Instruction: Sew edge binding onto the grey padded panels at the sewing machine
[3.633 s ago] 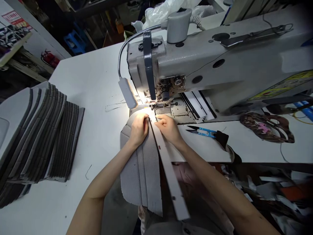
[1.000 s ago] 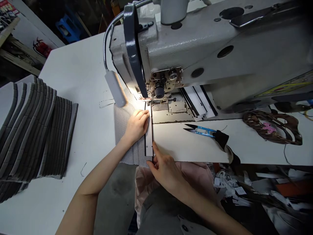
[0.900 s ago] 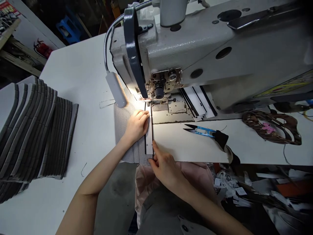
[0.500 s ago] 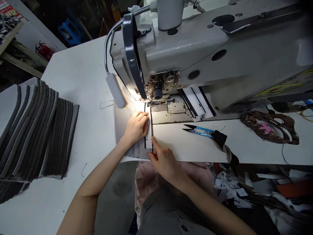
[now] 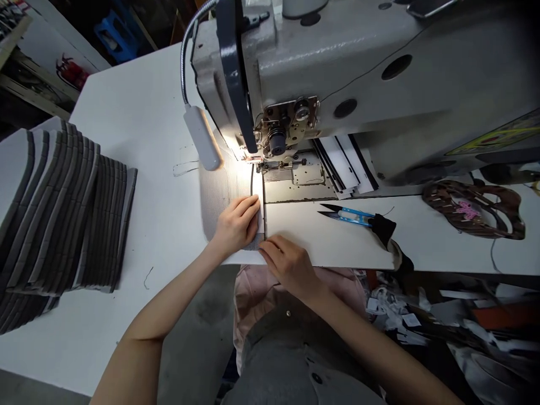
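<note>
A grey fabric piece point(image 5: 214, 194) lies under the needle area of the sewing machine point(image 5: 320, 73), with a white strip edged in black point(image 5: 260, 211) along its right side. My left hand point(image 5: 238, 225) presses on the fabric and the strip, its fingers curled together. At the piece's lower right corner my right hand point(image 5: 287, 261) pinches the edge between thumb and forefinger. The machine's lamp point(image 5: 203, 138) lights the spot where the strip meets the presser foot.
Stacked grey padded pieces point(image 5: 63, 214) stand on the white table point(image 5: 164, 225) at the left. Right of the fabric lie blue thread snips point(image 5: 350, 215), more white and black strips point(image 5: 346, 166) and a brown hair clip point(image 5: 475, 208). A fire extinguisher point(image 5: 71, 72) is at the back left.
The fabric and strip have moved up under the machine. My right thumb and forefinger have come together at the corner. The view has shifted slightly.
</note>
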Demonstrator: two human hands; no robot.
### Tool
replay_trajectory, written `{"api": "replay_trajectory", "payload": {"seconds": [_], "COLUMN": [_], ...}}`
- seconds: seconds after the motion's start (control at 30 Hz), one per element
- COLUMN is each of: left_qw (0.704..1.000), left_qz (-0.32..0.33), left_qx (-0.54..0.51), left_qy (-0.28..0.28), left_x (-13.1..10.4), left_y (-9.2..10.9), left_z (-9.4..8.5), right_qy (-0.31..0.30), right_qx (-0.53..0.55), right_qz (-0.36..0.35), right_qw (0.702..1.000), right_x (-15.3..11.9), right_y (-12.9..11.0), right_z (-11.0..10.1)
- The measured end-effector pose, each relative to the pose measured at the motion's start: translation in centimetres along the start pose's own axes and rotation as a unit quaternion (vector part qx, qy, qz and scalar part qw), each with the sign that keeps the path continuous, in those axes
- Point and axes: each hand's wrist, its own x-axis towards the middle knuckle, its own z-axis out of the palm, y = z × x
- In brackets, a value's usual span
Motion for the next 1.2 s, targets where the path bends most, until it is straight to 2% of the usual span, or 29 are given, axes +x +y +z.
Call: {"api": "replay_trajectory", "payload": {"seconds": [0.1,0.23,0.37,0.5,0.67,0.87,1.03,1.2], "left_qw": [1.0,1.0,0.999,0.999,0.999,0.999,0.999,0.999], "left_qz": [0.001,-0.007,-0.011,-0.007,0.002,-0.015,-0.011,-0.025], "left_qx": [-0.012,-0.027,-0.038,-0.045,-0.035,-0.045,-0.042,-0.042], "left_qy": [-0.004,-0.005,0.012,0.026,0.014,-0.001,0.016,0.005], "left_x": [-1.5,-1.9,-1.8,-1.9,-1.8,-1.5,-0.9,0.1], "left_y": [0.7,0.7,0.6,0.6,0.6,0.6,0.1,-0.6], "left_z": [-0.3,-0.2,0.0,0.1,-0.1,-0.2,0.2,0.3], "right_qy": [0.042,0.051,0.032,0.018,0.032,-0.023,0.0,-0.035], "right_qx": [-0.012,-0.064,-0.09,-0.071,-0.097,-0.103,-0.145,-0.122], "right_qz": [-0.079,-0.137,-0.12,-0.101,-0.112,-0.109,-0.134,-0.096], "right_qw": [0.996,0.987,0.988,0.992,0.988,0.988,0.98,0.987], "right_x": [-0.7,-0.4,-0.2,-0.3,-0.4,-0.4,0.2,1.4], "right_y": [0.8,1.3,1.2,1.1,1.1,1.2,1.5,1.9], "right_z": [-0.1,-0.1,0.1,0.3,0.2,-0.4,-0.6,-0.9]}}
